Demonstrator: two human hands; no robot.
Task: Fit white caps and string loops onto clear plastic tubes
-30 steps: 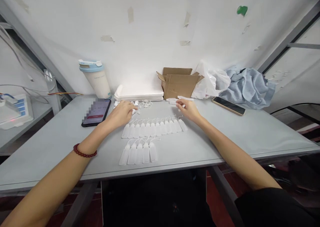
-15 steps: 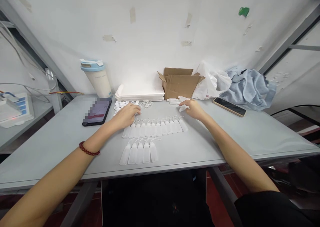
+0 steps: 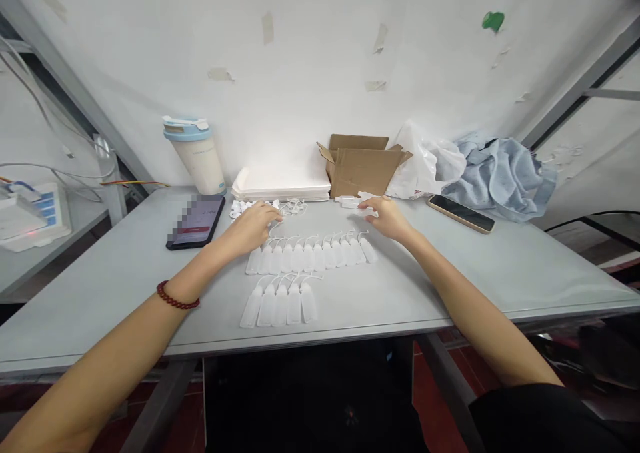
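Note:
My left hand (image 3: 254, 230) is closed, its fingertips curled down at the right edge of a pile of small white caps (image 3: 239, 206) and thin white strings (image 3: 294, 206). A bit of white string shows under those fingers, but what they pinch is hidden. At the back, my right hand (image 3: 389, 218) pinches a small translucent white plastic bottle (image 3: 369, 212), beside a few loose ones (image 3: 349, 201). Between the hands lies a row of similar flat bottles (image 3: 310, 258) with stringed tops. Nearer the front edge is a shorter row of them (image 3: 281, 306).
A phone (image 3: 196, 223) and a blue-lidded cup (image 3: 199, 160) stand at the left. Along the wall are a white stack (image 3: 280, 185), an open cardboard box (image 3: 359, 171), a plastic bag (image 3: 425, 166) and blue cloth (image 3: 503, 176). Another phone (image 3: 461, 214) lies at the right.
Both hands stay nearly in place, with only small finger movements. The whole view has shifted slightly. Both rows of bottles look the same.

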